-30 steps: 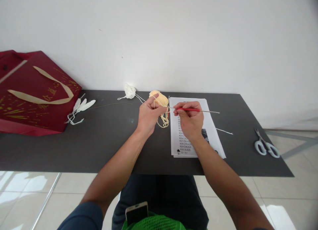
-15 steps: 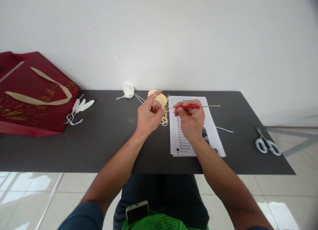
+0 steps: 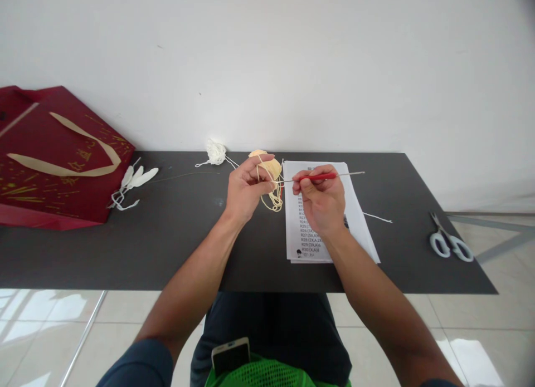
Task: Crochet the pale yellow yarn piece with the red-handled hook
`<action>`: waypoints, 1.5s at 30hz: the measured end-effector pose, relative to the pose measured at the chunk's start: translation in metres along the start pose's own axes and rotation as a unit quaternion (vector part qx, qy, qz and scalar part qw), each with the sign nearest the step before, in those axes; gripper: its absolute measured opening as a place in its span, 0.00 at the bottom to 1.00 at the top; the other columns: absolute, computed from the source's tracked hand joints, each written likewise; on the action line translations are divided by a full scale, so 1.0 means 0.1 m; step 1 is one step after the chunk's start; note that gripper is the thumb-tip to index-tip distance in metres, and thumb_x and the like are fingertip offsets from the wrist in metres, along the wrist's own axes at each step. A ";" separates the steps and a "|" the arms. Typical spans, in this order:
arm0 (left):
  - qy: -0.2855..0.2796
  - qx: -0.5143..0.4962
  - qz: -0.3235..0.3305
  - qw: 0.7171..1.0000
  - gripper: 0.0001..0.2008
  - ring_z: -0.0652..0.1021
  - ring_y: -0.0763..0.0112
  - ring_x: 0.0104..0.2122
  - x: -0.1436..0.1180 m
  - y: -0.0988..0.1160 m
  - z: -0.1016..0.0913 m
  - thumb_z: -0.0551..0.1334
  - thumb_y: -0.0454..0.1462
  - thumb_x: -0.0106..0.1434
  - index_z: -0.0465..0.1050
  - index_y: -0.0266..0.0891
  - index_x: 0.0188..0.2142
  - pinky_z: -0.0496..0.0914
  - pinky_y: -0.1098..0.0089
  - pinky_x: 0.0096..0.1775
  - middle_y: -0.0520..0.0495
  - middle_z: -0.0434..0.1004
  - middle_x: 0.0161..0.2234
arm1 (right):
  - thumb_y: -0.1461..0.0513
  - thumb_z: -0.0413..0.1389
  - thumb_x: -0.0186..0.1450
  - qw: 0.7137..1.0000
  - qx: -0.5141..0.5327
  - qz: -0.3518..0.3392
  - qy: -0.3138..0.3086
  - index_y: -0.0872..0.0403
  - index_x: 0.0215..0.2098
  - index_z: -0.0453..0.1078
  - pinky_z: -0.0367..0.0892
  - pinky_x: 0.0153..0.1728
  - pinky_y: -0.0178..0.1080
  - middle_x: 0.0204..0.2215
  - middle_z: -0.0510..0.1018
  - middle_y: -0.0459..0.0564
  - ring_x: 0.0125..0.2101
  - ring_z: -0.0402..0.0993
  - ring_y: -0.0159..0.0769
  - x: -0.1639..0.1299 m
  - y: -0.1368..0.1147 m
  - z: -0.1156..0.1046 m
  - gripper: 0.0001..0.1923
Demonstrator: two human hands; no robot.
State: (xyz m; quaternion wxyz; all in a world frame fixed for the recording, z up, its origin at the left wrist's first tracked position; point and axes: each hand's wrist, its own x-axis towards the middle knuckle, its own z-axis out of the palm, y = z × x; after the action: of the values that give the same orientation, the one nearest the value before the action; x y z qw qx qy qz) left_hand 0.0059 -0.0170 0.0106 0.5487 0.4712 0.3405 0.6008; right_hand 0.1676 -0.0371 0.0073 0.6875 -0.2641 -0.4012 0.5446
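My right hand (image 3: 321,195) pinches a crochet hook by its red handle (image 3: 320,176), and the hook's thin metal shaft points left. The shaft's tip meets cream yarn (image 3: 273,200) at the fingertips of my left hand (image 3: 248,184). That hand is closed on the yarn between thumb and fingers, with a strand looped over the raised index finger. Behind it sits the cream yarn ball (image 3: 271,167), partly covered by my fingers. Loose strands hang down below my left fingertips. Whatever stitches are there are too small to make out.
Printed sheets (image 3: 309,253) lie under my right hand. A white yarn ball (image 3: 216,152) stands at the back, and white crocheted pieces (image 3: 140,178) lie beside a dark red bag (image 3: 62,170). Scissors (image 3: 449,242) rest near the table's right edge. A phone (image 3: 230,354) is at my lap.
My left hand has shifted slightly left, with its index finger stretched further out and the yarn loop wider. The crochet hook's back end has tilted up a little and moved left.
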 end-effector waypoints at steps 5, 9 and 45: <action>0.022 0.014 0.007 1.000 0.16 0.71 0.78 0.25 -0.04 -0.02 0.06 0.70 0.29 0.51 0.79 0.41 0.41 0.65 0.74 0.30 0.56 0.75 0.25 | 0.62 0.70 0.60 0.996 0.046 0.074 0.032 0.46 0.38 0.68 0.80 0.37 0.30 0.35 0.86 0.41 0.31 0.83 0.26 -0.02 0.08 0.00 0.15; 0.053 0.017 0.008 0.998 0.10 0.71 0.79 0.26 -0.05 -0.06 0.07 0.72 0.30 0.51 0.78 0.40 0.34 0.66 0.75 0.31 0.56 0.74 0.27 | 0.63 0.69 0.61 0.992 0.069 0.093 0.052 0.47 0.39 0.72 0.80 0.42 0.27 0.37 0.87 0.41 0.35 0.84 0.25 -0.05 0.13 0.05 0.12; 0.079 -0.018 -0.010 0.997 0.35 0.78 0.76 0.29 -0.03 -0.01 0.10 0.74 0.33 0.53 0.72 0.42 0.61 0.69 0.72 0.35 0.54 0.82 0.30 | 0.60 0.66 0.64 0.946 -0.280 -0.129 0.097 0.45 0.40 0.82 0.77 0.43 0.42 0.37 0.85 0.46 0.36 0.81 0.35 -0.19 0.17 0.13 0.05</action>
State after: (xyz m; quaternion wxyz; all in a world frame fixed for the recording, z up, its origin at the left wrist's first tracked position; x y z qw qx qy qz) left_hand 0.0158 -0.0213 0.0129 0.5342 0.4086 0.3766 0.6370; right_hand 0.1462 -0.0523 -0.0042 0.6857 -0.4436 -0.4999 0.2886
